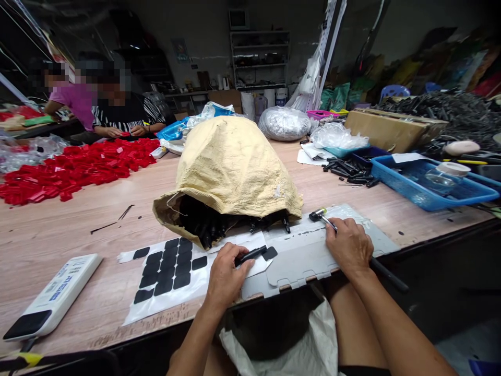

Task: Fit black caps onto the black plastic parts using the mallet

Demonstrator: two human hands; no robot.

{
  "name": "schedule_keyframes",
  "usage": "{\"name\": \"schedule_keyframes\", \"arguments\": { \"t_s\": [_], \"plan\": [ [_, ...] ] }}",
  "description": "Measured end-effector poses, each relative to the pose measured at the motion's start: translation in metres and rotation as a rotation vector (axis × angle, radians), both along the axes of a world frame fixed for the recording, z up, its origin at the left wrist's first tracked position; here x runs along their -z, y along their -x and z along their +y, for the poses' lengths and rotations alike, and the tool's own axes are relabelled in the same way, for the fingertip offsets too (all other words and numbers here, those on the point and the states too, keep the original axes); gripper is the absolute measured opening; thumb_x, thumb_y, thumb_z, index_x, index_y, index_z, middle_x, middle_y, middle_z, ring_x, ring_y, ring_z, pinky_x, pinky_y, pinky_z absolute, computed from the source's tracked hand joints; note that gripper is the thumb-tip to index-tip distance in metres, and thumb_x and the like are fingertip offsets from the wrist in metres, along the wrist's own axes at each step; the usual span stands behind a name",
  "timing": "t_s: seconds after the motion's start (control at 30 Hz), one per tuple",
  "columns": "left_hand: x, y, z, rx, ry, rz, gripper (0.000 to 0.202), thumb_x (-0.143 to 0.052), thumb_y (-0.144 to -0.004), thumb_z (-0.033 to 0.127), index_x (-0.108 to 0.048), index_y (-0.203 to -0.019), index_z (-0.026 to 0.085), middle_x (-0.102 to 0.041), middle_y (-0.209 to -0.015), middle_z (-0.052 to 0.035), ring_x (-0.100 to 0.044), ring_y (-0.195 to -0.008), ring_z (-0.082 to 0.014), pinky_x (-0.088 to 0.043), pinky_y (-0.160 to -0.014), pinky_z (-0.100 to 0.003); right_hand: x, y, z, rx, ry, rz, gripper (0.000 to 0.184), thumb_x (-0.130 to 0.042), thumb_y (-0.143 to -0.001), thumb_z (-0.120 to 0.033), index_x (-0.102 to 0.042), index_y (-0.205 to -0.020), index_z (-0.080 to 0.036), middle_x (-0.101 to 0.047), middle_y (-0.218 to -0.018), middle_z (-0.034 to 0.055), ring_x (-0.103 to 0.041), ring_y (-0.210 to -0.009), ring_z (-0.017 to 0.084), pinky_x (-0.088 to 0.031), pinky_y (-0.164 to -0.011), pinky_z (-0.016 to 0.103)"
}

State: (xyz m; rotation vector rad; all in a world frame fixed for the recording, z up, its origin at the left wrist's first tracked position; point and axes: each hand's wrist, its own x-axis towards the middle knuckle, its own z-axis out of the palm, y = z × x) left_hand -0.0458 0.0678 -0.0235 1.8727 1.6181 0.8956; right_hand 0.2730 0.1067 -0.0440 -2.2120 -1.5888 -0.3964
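My left hand (226, 273) pinches a slim black plastic part (250, 254) and holds it against a black square pad (270, 253) lying on a grey plate (301, 261) at the table's front edge. My right hand (348, 245) is closed round the handle of a small hammer (318, 214), whose head rests on the plate. A white sheet with several black square pads (168, 270) lies left of my left hand. Just behind it, a tan woven sack (235, 167) spills black plastic parts (203, 222).
A white remote-like device (50, 297) lies front left. A heap of red pieces (70, 167) covers the far left, where two people sit. Blue trays (430, 183), loose black parts (348, 169), a cardboard box (391, 128) and plastic bags (284, 122) fill the right and back.
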Motion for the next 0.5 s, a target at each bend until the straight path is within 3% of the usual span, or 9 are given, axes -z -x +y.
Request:
{"name": "schedule_keyframes", "arguments": {
  "t_s": [0.1, 0.23, 0.37, 0.5],
  "plan": [
    [0.001, -0.001, -0.001, 0.021, -0.018, 0.047, 0.012, -0.070, -0.084, 0.025, -0.073, -0.096, 0.024, -0.065, -0.092, -0.0026, -0.061, -0.095, -0.0230, -0.047, -0.085, -0.037, -0.006, -0.003, -0.002, -0.034, 0.035, 0.059, 0.028, -0.050, -0.098, -0.031, -0.073, -0.110, -0.020, -0.066, -0.100, 0.0116, -0.054, -0.090, 0.025, -0.031, -0.071, 0.036],
    [0.000, -0.001, -0.001, 0.030, 0.017, 0.051, 0.013, -0.073, -0.082, 0.025, -0.073, -0.095, 0.025, -0.066, -0.090, -0.0015, -0.060, -0.093, -0.0225, -0.046, -0.083, -0.036, -0.026, 0.012, -0.020, -0.128, -0.151, 0.295, 0.029, -0.049, -0.098, -0.035, -0.071, -0.110, -0.020, -0.067, -0.103, 0.0106, -0.060, -0.092, 0.025, -0.041, -0.075, 0.036],
    [-0.001, 0.001, -0.001, 0.022, 0.044, 0.038, 0.014, -0.075, -0.079, 0.022, -0.073, -0.093, 0.025, -0.065, -0.088, -0.0004, -0.060, -0.092, -0.0218, -0.045, -0.082, -0.035, -0.045, 0.052, -0.047, -0.467, -0.206, 0.690, 0.028, -0.052, -0.099, -0.039, -0.069, -0.111, -0.021, -0.069, -0.104, 0.0089, -0.064, -0.098, 0.023, -0.050, -0.086, 0.035],
    [-0.001, 0.001, -0.001, 0.021, 0.065, 0.013, 0.014, -0.076, -0.079, 0.021, -0.074, -0.092, 0.025, -0.065, -0.087, 0.0002, -0.059, -0.092, -0.0214, -0.043, -0.084, -0.035, -0.047, 0.094, -0.068, -0.712, -0.081, 0.782, 0.027, -0.052, -0.101, -0.033, -0.069, -0.118, -0.022, -0.070, -0.103, 0.0068, -0.065, -0.099, 0.020, -0.052, -0.088, 0.032]
  ]
}}
